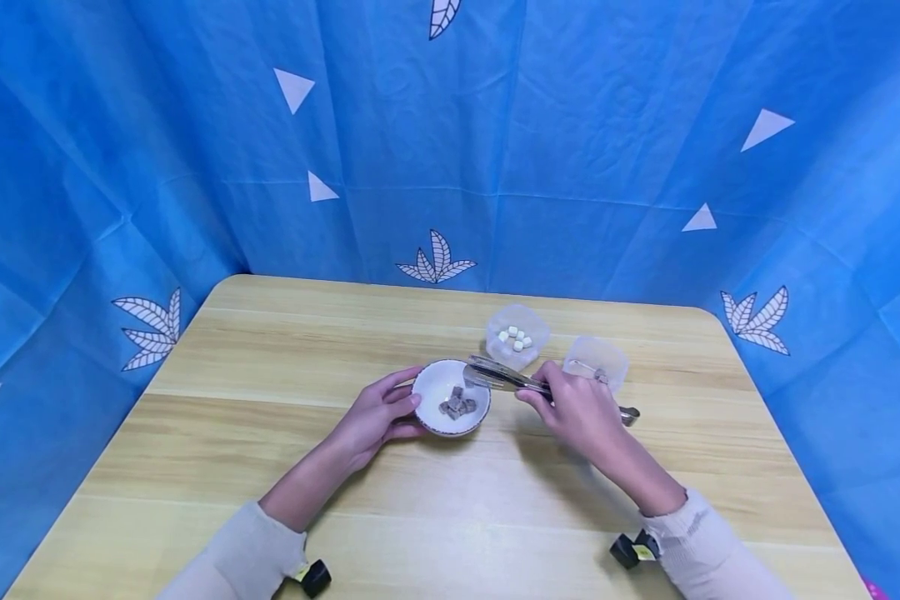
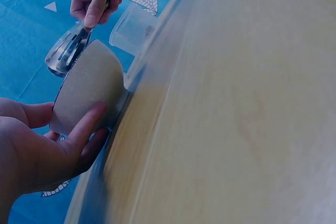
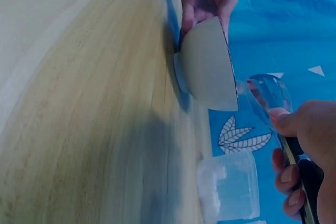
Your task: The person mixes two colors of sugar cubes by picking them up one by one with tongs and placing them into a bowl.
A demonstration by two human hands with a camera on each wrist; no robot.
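Note:
A white bowl (image 1: 433,386) with a dark-edged rim holds several grey-brown cubes (image 1: 457,404). My left hand (image 1: 378,415) grips its left side, thumb at the rim and fingers against the outer wall (image 2: 89,87). In my right hand (image 1: 579,410) is a pair of metal tongs (image 1: 498,372) with dark handles, thumb on one arm and fingers curled round the other. The tongs' heads (image 3: 270,95) reach over the bowl's right rim. By their tips shows a small pale piece (image 3: 242,87); I cannot tell whether the tongs pinch it.
Behind the bowl stands a clear plastic container (image 1: 538,327) with several white cubes (image 1: 515,337). A second clear container (image 1: 619,358), with a grey piece (image 1: 601,377) inside, is partly hidden behind my right hand. Blue patterned cloth (image 1: 495,150) hangs beyond the wooden table (image 1: 285,333).

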